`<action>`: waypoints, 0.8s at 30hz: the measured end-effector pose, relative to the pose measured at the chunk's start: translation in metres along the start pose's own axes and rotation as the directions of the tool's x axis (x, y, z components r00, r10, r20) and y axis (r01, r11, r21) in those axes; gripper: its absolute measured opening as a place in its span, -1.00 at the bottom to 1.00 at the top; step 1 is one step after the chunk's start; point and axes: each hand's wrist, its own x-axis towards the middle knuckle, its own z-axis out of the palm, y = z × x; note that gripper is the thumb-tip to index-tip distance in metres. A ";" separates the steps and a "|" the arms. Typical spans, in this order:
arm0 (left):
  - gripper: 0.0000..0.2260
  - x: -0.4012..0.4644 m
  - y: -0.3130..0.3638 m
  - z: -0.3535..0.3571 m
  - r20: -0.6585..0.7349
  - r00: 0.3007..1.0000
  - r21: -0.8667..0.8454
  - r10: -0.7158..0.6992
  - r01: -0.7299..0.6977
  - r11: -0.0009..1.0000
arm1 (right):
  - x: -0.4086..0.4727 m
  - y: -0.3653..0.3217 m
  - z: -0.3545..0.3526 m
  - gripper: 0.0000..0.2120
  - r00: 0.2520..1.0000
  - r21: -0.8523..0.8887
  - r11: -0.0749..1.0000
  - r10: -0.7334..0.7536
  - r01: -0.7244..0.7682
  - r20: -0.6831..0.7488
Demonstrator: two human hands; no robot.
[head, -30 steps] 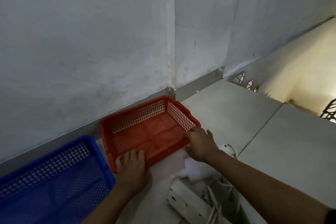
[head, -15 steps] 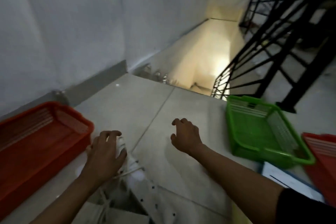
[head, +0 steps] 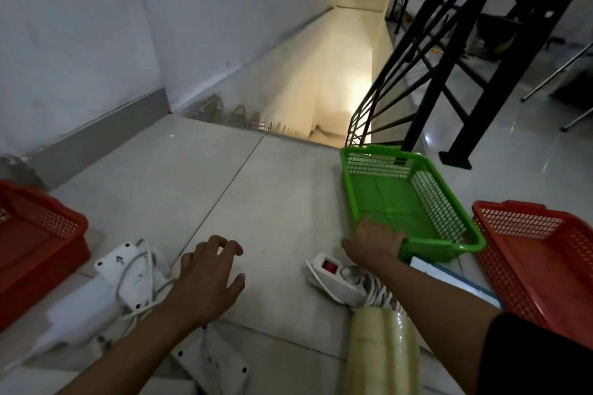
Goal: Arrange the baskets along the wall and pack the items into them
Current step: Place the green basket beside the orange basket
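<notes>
Right hand (head: 373, 242) closed over the near left corner of the empty green basket (head: 407, 199), well off the wall (head: 80, 42), beside the stairwell. Left hand (head: 208, 279) spread, empty, hovering over the floor (head: 224, 176). Best slid low and level toward the wall next to the left red basket (head: 35, 234), clear of the power strip (head: 340, 279).

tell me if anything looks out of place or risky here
The green basket sits out on the floor by the open stairwell edge, away from the wall, with the right hand on its near rim. Loose white power strips lie tangled on the floor.
</notes>
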 end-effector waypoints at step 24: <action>-0.49 -0.076 -0.119 -0.110 -0.539 0.808 0.276 -0.237 0.436 0.857 | -0.110 -0.243 -0.071 -0.70 0.136 -0.169 0.324 -0.738 0.931 -0.661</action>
